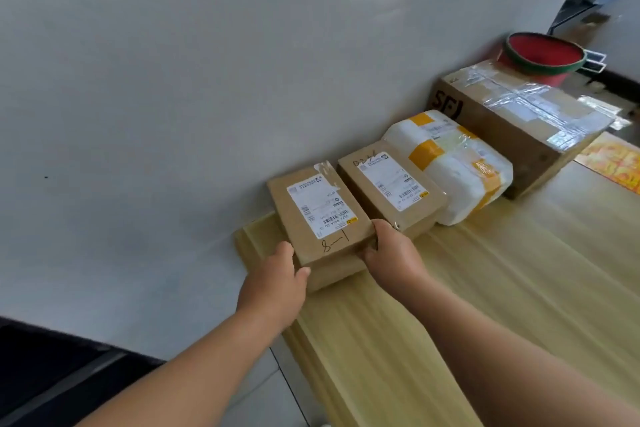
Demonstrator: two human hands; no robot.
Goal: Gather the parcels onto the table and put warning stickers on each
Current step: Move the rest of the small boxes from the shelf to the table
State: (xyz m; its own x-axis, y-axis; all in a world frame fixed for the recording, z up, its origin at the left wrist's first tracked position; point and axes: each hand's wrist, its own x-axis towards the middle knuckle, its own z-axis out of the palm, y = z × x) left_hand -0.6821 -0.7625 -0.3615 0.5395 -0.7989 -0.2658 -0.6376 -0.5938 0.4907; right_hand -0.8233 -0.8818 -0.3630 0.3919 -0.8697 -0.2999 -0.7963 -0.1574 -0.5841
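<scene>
The big carton [519, 121] shows the red letters "SF" on its side. The near box [320, 218] has a white shipping label and black handwriting I cannot read. It lies on the tabletop [485, 288] by the wall, touching a second box [391, 184]. The left hand [277, 281] and right hand [391, 253] hold its near corners, fingers curled around the edges.
</scene>
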